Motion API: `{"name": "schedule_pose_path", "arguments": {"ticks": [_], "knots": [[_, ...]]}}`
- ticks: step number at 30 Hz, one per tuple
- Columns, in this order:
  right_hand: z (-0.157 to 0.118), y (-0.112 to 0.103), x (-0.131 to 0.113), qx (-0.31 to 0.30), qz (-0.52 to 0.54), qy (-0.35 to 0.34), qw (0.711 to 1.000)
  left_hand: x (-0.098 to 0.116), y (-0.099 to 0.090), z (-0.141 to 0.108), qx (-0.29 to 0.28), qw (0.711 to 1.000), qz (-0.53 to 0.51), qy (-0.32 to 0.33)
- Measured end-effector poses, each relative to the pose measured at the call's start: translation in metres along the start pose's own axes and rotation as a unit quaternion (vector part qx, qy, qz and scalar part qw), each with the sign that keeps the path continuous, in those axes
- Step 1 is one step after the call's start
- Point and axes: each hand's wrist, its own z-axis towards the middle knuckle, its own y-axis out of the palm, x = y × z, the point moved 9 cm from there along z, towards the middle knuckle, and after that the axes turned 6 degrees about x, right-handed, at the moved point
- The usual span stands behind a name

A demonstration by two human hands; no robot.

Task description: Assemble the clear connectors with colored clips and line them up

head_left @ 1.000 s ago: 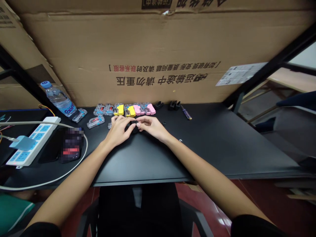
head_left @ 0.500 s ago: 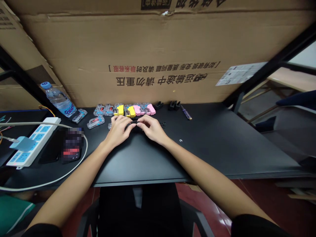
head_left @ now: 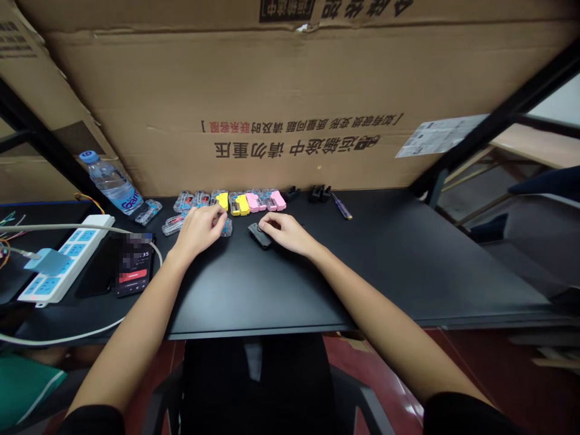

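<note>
My right hand [head_left: 287, 232] has its thumb and fingers closed on a small dark flat case [head_left: 260, 236] at the middle of the black table. To its left, my left hand [head_left: 200, 228] hovers by a clear and blue plastic device [head_left: 227, 228], its fingers curled; whether it grips that device is hidden. Behind the hands stands a row of small devices, among them a yellow one [head_left: 240, 204] and a pink one [head_left: 274, 200]. Another clear device [head_left: 173, 225] lies left of my left hand.
A water bottle [head_left: 113, 186], a white power strip [head_left: 67, 260] and a phone [head_left: 135, 266] with a looping cable are on the left. Black parts [head_left: 319, 193] and a screwdriver [head_left: 341, 206] lie at the back right. Cardboard [head_left: 272, 78] rises behind the table.
My hands have moved apart. My left hand has let go of the dark item and shifted left towards the clear devices; my right hand keeps hold of it, now showing flat side up.
</note>
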Motion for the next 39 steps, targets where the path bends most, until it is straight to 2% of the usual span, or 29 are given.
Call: {"name": "schedule_pose_path", "arguments": {"ticks": [3,6,10,15,17,21,27,32,35,39], "knots": [[0.000,-0.011,-0.001,0.055,-0.012,0.003,0.998,-0.007,0.005,0.000,-0.018,1.000,0.009,-0.004],[-0.001,-0.021,-0.008,0.095,-0.022,-0.006,0.995,-0.010,0.015,-0.003,-0.035,0.997,-0.055,-0.029],[-0.003,-0.017,-0.019,0.058,-0.074,-0.037,0.995,-0.004,0.027,-0.006,-0.053,0.988,-0.139,-0.045],[-0.002,-0.029,-0.014,0.063,-0.116,-0.012,0.991,0.009,0.021,-0.004,-0.035,0.992,-0.117,0.006],[-0.002,-0.029,-0.006,0.032,-0.149,0.027,0.988,0.011,0.017,-0.003,-0.022,0.996,-0.087,0.021],[-0.010,-0.015,0.008,-0.083,-0.192,0.102,0.973,0.012,0.015,-0.004,-0.014,0.999,-0.048,0.021],[-0.018,0.005,0.000,-0.137,-0.092,0.097,0.981,0.015,0.019,-0.006,-0.025,0.999,-0.046,0.011],[-0.017,0.016,-0.009,-0.132,0.002,0.056,0.990,0.025,0.025,-0.010,-0.054,0.993,-0.095,0.038],[-0.017,0.022,-0.008,-0.140,0.086,0.082,0.983,0.031,0.031,-0.013,-0.075,0.989,-0.122,0.047],[-0.015,0.021,-0.008,-0.118,0.162,0.129,0.971,0.034,0.027,-0.011,-0.055,0.985,-0.158,0.043]]}}
